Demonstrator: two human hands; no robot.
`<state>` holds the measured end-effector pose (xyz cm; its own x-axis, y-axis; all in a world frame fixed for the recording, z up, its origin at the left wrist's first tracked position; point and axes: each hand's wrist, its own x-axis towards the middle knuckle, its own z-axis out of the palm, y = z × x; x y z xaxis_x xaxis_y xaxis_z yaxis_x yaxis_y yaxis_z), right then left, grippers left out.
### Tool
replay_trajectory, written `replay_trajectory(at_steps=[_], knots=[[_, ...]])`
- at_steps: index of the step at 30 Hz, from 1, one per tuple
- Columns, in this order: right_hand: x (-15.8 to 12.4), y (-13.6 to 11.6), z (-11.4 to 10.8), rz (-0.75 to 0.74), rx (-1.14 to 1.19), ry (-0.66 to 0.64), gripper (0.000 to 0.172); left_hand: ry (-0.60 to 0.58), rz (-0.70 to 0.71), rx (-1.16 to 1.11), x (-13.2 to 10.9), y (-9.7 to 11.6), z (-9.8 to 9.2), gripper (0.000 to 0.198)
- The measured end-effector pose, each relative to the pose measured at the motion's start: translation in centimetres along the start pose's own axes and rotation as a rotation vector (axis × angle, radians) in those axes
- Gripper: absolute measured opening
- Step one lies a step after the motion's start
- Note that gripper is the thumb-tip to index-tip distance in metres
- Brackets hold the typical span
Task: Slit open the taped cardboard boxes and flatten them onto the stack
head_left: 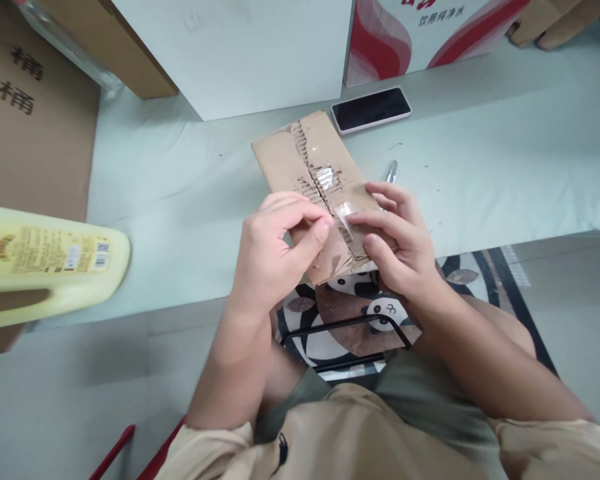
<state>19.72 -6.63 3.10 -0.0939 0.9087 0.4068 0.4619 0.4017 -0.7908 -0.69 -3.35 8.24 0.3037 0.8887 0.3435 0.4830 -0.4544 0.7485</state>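
Note:
A flattened brown cardboard piece with a torn strip and clear tape down its middle lies at an angle over the near edge of the pale table. My left hand is closed in a pinch at the tape's near end, thumb against forefinger. My right hand grips the cardboard's near right corner, thumb on top and fingers wrapped along its edge.
A phone lies face up behind the cardboard. A pen-like metal object rests to its right. White and red boxes stand at the back. A brown carton and a pale yellow jug are at left.

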Motion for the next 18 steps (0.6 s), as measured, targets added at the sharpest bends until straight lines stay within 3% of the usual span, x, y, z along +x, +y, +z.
replay_trajectory(at_steps=[12, 18], knots=[[-0.1, 0.1, 0.0, -0.008, -0.002, 0.01, 0.029, 0.056, -0.146, 0.24, -0.5, 2.0, -1.2, 0.004], [-0.1, 0.2, -0.1, 0.012, -0.007, 0.022, 0.029, 0.032, -0.143, 0.322, -0.6, 1.6, -1.0, 0.016]])
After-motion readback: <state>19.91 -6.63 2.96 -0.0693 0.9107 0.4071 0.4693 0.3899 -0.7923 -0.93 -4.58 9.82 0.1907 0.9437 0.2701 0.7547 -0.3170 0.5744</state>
